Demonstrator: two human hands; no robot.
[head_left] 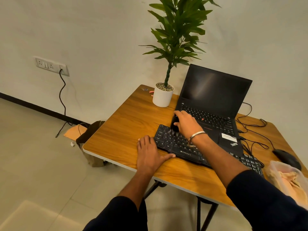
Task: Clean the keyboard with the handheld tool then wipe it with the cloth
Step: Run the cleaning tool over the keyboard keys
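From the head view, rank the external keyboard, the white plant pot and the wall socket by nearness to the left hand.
Measured from the left hand, flat on the table:
1. External keyboard, touching the hand's thumb side, to its right.
2. White plant pot, behind the hand at the table's far edge.
3. Wall socket, off the table, far left on the wall.

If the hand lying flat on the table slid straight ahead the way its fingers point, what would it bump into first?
Probably nothing on the table. The left hand points toward the far left part of the table, which looks bare along that line. The keyboard and the plant pot sit off to its right.
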